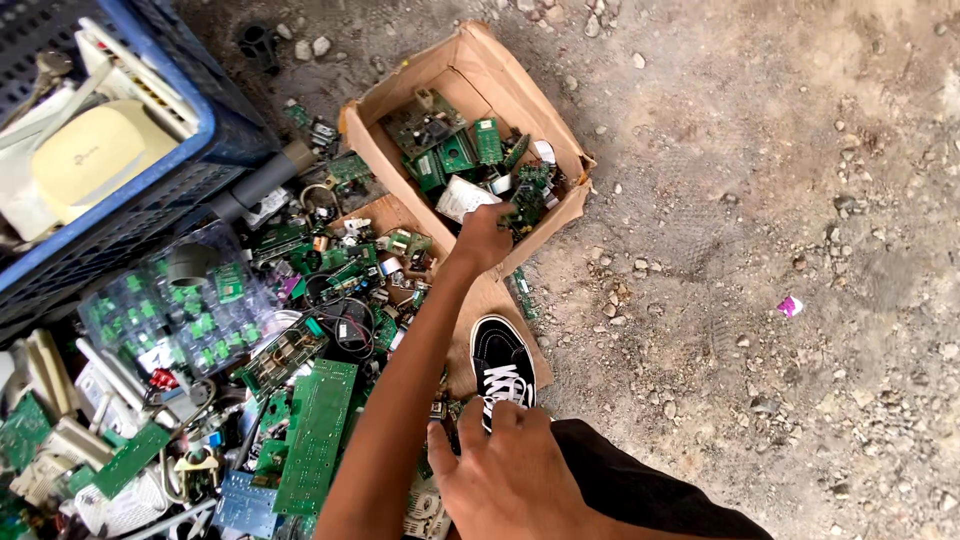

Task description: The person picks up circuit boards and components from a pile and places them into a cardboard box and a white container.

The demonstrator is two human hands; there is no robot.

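A blue plastic crate (200,130) stood at my upper left, a cream router casing (95,155) lying inside it. Beside it lay a clear bag of small green boards (170,310) and a grey pipe (265,180). A long green circuit board (318,435) rested in the heap. A pink scrap (790,306) lay apart on gravelly ground (780,150).

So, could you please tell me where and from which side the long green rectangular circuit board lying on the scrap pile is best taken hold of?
I would pinch the long green rectangular circuit board by its two long edges near the top end, coming from above. It lies flat on top of the pile with that end uncovered, and the thin bare edges probably offer a cleaner hold than the component-studded face. The right hand is nearest to it.
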